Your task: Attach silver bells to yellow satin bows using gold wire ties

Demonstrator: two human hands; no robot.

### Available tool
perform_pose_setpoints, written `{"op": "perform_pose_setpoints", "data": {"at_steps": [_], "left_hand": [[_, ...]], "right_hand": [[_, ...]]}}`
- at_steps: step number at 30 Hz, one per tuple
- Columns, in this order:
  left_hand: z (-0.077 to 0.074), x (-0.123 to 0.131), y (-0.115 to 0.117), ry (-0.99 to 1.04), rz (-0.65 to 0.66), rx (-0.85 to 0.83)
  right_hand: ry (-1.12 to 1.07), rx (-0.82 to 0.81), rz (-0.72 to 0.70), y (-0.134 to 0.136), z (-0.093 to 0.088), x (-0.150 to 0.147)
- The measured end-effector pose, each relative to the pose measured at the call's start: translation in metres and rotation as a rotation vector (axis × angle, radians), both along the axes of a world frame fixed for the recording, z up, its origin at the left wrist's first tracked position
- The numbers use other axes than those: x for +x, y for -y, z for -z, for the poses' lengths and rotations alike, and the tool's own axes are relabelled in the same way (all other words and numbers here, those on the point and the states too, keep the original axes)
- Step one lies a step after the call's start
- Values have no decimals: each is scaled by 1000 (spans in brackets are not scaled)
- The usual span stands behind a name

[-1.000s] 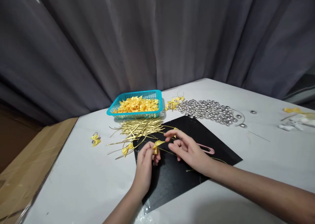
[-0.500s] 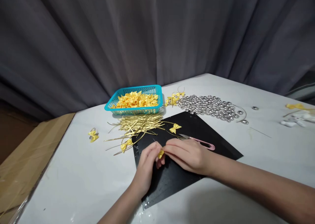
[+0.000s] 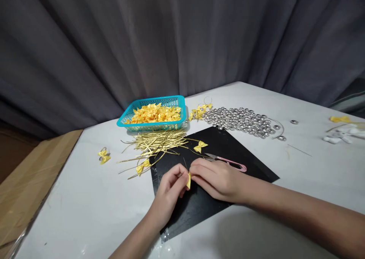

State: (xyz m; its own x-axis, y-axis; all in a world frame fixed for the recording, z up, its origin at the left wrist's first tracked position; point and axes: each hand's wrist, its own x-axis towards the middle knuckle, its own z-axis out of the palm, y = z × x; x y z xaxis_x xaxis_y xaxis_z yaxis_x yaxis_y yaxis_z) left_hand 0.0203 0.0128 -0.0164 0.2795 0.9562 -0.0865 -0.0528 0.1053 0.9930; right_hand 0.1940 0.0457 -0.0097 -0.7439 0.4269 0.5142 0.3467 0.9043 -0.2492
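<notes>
My left hand (image 3: 172, 183) pinches a small yellow ribbon bow (image 3: 188, 181) between thumb and fingers, above the black mat. A thin wire end (image 3: 185, 162) sticks up from between the fingertips. From the other side, my right hand (image 3: 214, 178) is closed with its fingertips pressed at the bow's right edge; whether they also grip a tie there is hidden. Pink-handled snips (image 3: 238, 165) lie on the mat just behind my right hand. Another yellow bow (image 3: 200, 146) with a gold tie rests at the mat's far edge.
Behind the black mat (image 3: 196, 217) lies a pile of gold twist ties (image 3: 159, 141). A blue basket (image 3: 151, 129) holds many yellow bows. Silver oval beads (image 3: 242, 120) spread to its right. A bow with a bead (image 3: 103, 156) sits left; white pieces (image 3: 342, 134) lie far right.
The yellow bow has turned in my left fingers, so more of it shows and it points downward. The wire end stands more upright. The whole view has shifted slightly.
</notes>
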Motion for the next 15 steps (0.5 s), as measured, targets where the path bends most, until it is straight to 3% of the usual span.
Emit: {"op": "perform_pose_setpoints", "data": {"at_steps": [2, 7, 11, 15], "left_hand": [[0, 3, 2, -24, -23, -5], [2, 9, 6, -85, -65, -1], [3, 10, 6, -114, -81, 36], [1, 10, 6, -137, -86, 41]], "right_hand": [[-105, -111, 35, 1, 4, -1], [-310, -603, 84, -3, 5, -6], [-352, -818, 72, -7, 2, -12], [-402, -888, 53, -6, -1, -13]]}}
